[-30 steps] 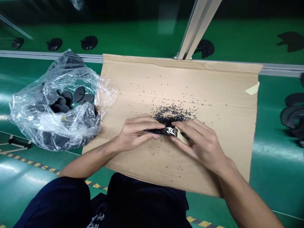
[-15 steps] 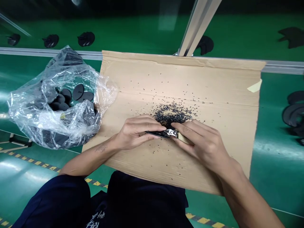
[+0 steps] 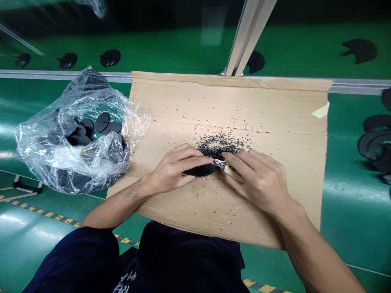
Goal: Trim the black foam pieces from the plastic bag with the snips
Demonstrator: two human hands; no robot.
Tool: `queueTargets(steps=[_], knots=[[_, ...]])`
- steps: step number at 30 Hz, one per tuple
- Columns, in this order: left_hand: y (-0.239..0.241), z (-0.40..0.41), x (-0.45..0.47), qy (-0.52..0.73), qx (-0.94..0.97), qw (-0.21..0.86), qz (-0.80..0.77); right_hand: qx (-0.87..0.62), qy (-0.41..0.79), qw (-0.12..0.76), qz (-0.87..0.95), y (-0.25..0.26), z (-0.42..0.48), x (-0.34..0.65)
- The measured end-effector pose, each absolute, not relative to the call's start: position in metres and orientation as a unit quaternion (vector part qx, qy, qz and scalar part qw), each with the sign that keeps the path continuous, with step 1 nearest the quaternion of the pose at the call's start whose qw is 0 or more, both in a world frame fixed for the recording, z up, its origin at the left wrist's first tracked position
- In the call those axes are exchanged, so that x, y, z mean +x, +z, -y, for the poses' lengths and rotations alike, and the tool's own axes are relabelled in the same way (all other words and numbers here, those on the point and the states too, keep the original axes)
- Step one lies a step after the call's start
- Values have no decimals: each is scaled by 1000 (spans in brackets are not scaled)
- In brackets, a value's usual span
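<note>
My left hand (image 3: 174, 169) pinches a thin black disc (image 3: 200, 171) between thumb and fingers, its flat face tipped partly toward me. In my right hand (image 3: 256, 175) is a pair of nippers (image 3: 219, 163) with metal jaws and pale yellow handles; my fingers are closed round the handles. The jaws meet the disc's right edge. Just beyond my hands lies a heap of small black bits (image 3: 215, 151), scattered over the cardboard sheet (image 3: 259, 215). Whether the jaws are biting into the disc is too small to tell.
At the left, a clear plastic bag (image 3: 122, 101) holds several black discs (image 3: 102, 121). A metal post (image 3: 252, 36) rises behind the cardboard. More black pieces (image 3: 377, 140) lie at the right on the green surface. A strip of tape (image 3: 320, 110) sticks to the cardboard's right edge.
The disc has tilted, so more of its dark face shows now. The nippers' jaws have shifted slightly up and left with my right hand. The whole view has moved a little.
</note>
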State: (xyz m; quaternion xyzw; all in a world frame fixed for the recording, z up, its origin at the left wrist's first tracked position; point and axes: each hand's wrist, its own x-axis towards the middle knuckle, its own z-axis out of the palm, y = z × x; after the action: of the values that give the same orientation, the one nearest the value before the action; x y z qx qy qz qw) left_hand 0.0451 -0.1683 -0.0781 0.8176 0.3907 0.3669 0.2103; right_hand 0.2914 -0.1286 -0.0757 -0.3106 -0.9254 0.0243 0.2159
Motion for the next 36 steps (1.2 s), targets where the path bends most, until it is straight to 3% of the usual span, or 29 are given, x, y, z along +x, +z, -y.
queueTargets(steps=[11,16,20,23,28,36], knots=[[-81,170,47,404,800,190,-401,-316,296,348,832,-80,133,277],[-90,175,53,398,829,131,-370,-231,206,346,886,-85,145,273],[-85,176,51,394,828,89,-389,-212,215,375,877,-83,145,279],[-79,173,47,462,766,171,-414,-281,226,399,843,-77,137,284],[-77,174,48,518,664,361,-401,-317,306,362,822,-75,132,283],[-81,174,48,442,765,216,-415,-253,310,366,840,-76,138,280]])
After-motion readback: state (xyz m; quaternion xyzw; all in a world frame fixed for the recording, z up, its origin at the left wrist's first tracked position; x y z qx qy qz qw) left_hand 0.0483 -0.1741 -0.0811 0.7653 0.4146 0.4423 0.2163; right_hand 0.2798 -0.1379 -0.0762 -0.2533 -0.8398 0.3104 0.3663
